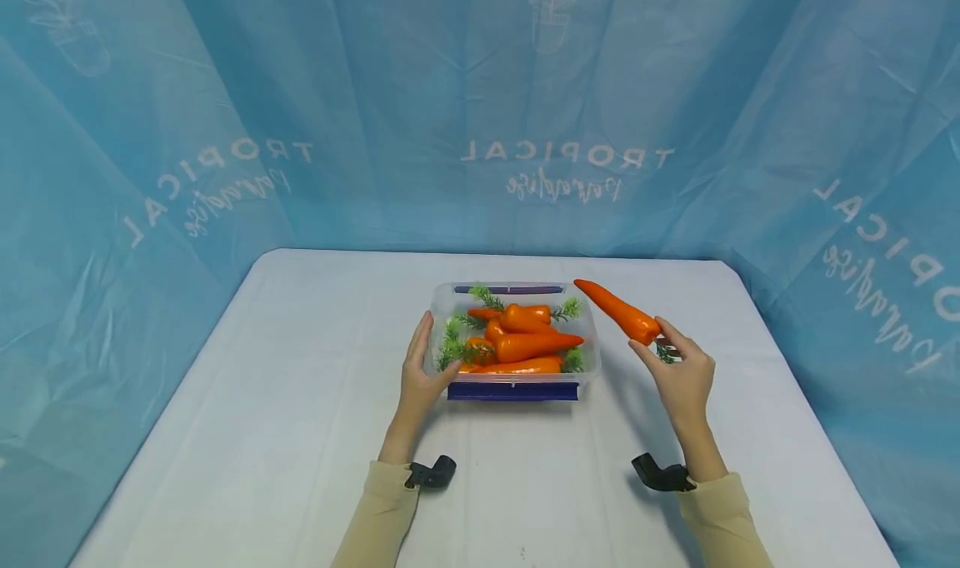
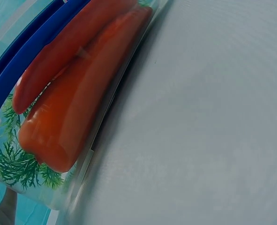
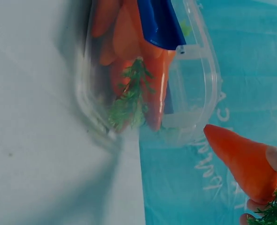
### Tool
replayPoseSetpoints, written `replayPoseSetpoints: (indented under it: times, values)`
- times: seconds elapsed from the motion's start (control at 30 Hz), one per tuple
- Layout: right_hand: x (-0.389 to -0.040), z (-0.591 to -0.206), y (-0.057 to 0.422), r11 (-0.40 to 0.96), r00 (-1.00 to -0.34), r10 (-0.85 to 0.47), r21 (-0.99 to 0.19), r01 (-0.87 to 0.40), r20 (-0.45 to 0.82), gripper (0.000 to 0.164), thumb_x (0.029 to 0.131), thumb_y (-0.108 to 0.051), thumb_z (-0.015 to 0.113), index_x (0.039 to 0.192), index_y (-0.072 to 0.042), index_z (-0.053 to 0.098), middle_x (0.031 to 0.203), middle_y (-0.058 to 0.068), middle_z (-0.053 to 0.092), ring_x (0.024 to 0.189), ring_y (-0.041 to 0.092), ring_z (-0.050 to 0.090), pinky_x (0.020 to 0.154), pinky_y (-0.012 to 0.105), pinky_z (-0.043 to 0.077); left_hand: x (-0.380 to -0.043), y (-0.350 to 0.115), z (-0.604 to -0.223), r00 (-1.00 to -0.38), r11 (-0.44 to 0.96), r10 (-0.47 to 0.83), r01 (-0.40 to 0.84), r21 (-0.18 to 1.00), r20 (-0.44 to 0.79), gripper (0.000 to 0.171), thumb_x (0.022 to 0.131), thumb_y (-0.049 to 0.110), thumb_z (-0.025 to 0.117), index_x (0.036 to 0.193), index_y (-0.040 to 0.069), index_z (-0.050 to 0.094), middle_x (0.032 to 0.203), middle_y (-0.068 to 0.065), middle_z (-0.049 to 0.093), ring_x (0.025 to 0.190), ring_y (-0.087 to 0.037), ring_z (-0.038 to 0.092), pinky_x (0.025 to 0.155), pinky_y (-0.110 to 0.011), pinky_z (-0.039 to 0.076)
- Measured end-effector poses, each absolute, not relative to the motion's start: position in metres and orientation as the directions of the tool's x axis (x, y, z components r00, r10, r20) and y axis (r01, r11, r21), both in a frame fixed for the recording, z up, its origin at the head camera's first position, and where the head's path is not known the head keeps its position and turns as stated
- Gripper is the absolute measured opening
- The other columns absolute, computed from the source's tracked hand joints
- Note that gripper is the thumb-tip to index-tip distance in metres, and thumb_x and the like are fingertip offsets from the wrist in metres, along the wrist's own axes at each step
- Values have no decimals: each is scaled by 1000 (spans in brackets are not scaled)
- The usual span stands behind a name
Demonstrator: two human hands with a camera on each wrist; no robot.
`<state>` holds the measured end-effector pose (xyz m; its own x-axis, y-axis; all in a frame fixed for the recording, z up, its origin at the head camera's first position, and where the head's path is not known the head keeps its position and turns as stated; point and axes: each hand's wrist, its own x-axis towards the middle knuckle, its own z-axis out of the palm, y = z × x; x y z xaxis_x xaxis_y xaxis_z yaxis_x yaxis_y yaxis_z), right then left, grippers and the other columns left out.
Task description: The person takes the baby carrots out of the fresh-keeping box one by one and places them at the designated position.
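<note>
A clear plastic container (image 1: 591, 360) with blue clips stands on the table, holding several orange toy carrots (image 1: 528, 347) with green leafy tops. My left hand (image 1: 422, 376) rests against the container's left side, fingers extended and thumb near the front left corner. In the left wrist view, only part of its fingers (image 2: 8, 206) shows beside the container. Off the container's right side, my right hand (image 1: 684, 376) pinches another carrot (image 1: 617, 311) by its thick leafy end. The carrot is above the table, its tip pointing up-left toward the container's back right corner.
A white cloth covers the table (image 1: 300, 401). Blue printed sheets (image 1: 480, 118) hang behind it and along both sides. Each wrist wears a black camera mount, one on the left (image 1: 432, 473) and one on the right (image 1: 662, 473).
</note>
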<state>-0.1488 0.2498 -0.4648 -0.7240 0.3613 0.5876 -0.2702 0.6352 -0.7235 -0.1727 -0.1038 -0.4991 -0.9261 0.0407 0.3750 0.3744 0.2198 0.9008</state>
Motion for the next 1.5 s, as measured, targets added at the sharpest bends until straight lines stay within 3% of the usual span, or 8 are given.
replayPoseSetpoints:
  times: [0.4,0.73,1.07,1.23,1.5]
  values:
    - [-139,-479,255,621,-716,431,-757,-206,549,50,69,-8,83,115,2,67,104,23,71,78,-4,52,68,4,39,-171,-104,-497,-922,221,41,384,896,385,79,79,5,67,146,-7,27,156,-22,23,146,-37,20,119,-55,17]
    - [-135,-493,255,632,-677,461,-748,-204,574,50,65,-6,85,111,4,69,95,25,71,72,-13,49,65,0,38,-169,-104,-498,-925,224,46,377,899,376,79,79,5,66,147,-5,27,156,-23,23,146,-37,20,119,-54,17]
    - [-139,-506,250,677,-696,479,-730,-96,536,50,65,-13,87,110,-1,71,87,21,73,60,-7,48,57,0,33,-170,-105,-498,-927,234,43,372,898,373,79,80,7,67,147,-4,27,157,-20,23,146,-35,19,120,-53,16]
    - [-140,-512,246,678,-708,473,-730,-88,524,49,64,-14,87,109,-1,71,83,22,72,58,-15,43,54,2,32,-171,-105,-500,-924,233,44,378,896,379,79,80,7,67,147,-5,27,157,-19,23,146,-35,19,119,-55,16]
    - [-138,-517,243,666,-743,452,-741,-87,493,46,67,-14,85,108,1,71,83,21,73,60,-4,52,52,2,35,-170,-105,-501,-929,211,53,369,905,366,78,82,7,65,148,-2,26,157,-19,22,147,-35,18,119,-56,15]
